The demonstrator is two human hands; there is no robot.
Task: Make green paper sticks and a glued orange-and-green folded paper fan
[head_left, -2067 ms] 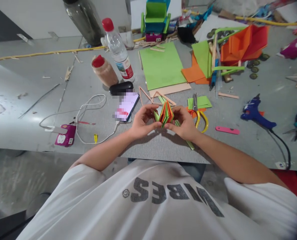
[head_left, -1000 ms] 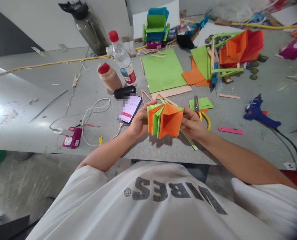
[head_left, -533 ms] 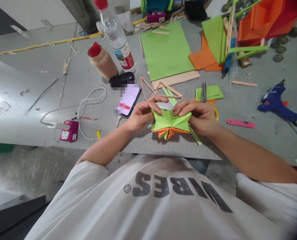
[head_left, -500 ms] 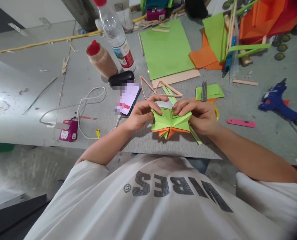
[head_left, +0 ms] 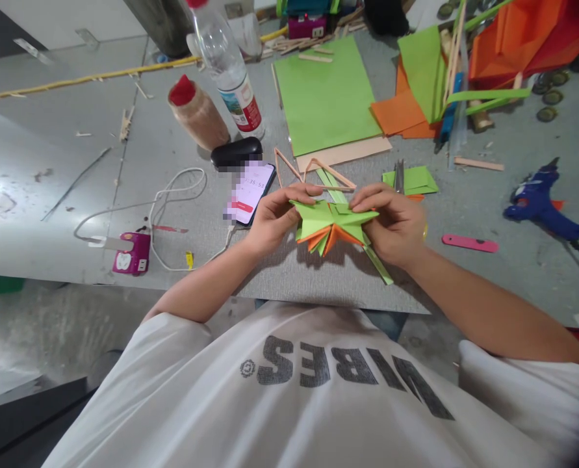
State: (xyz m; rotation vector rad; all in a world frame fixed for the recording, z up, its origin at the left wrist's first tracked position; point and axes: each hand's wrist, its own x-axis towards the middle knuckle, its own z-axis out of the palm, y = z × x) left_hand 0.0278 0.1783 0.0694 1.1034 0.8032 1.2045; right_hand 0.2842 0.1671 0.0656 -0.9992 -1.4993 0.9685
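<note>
A folded green and orange paper piece (head_left: 331,224) is held just above the grey table's near edge, its pleats fanned out below. My left hand (head_left: 279,218) pinches its left side between thumb and fingers. On its right side my right hand (head_left: 391,221) has a similar grip. Under and behind the piece lies a pale green strip (head_left: 377,265). Just beyond the hands are thin bent wooden strips (head_left: 331,173). A phone (head_left: 251,194) with a timer on its screen lies beside my left hand.
Beyond are a green sheet (head_left: 325,97), a plastic bottle (head_left: 238,97), a red-capped bottle (head_left: 199,117) and a black case (head_left: 236,153). To the right lie a blue glue gun (head_left: 545,205), a pink knife (head_left: 469,243) and orange paper (head_left: 403,114). A white cable (head_left: 155,227) loops at left.
The paper piece has tilted and spread, showing more of its orange pleats. My right hand's fingers have shifted slightly outward and upward along its edge; my left hand keeps its grip.
</note>
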